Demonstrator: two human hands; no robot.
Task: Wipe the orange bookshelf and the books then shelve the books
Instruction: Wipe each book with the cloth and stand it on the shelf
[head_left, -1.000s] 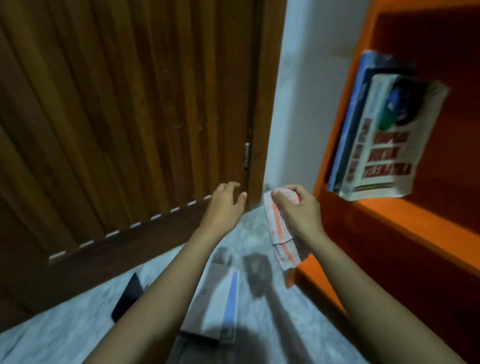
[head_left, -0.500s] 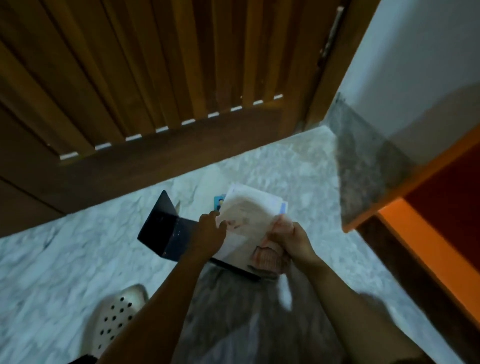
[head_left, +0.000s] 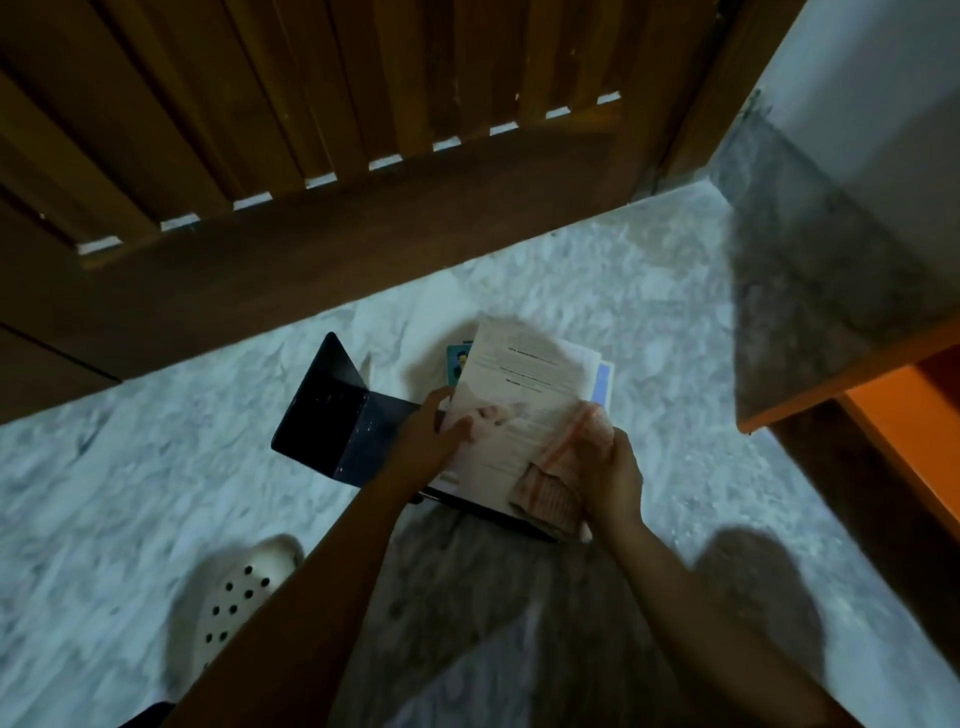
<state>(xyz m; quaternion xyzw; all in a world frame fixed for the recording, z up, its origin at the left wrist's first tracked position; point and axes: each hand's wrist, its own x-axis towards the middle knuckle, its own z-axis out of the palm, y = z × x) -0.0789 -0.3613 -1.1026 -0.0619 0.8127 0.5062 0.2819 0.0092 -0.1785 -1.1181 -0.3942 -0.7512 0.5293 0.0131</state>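
A pale book (head_left: 524, 395) with small printed text is lifted off a small stack of books (head_left: 602, 382) on the marble floor. My left hand (head_left: 428, 441) grips the book's left edge. My right hand (head_left: 608, 473) holds the book's lower right corner together with a bunched orange-and-white checked cloth (head_left: 556, 488). A teal cover (head_left: 457, 358) peeks out from under the pale book. The orange bookshelf (head_left: 904, 410) shows only its lower corner at the right edge.
A black metal bookend (head_left: 337, 415) stands on the floor left of the stack. A brown slatted wooden door (head_left: 311, 130) fills the top. A white perforated clog (head_left: 234, 592) sits at lower left. Grey skirting and a white wall (head_left: 857, 104) are at the right.
The view dropped from the shelf to the floor. Both hands came down to the stack, and my left hand took the pale book, now raised slightly, cloth still in my right hand.
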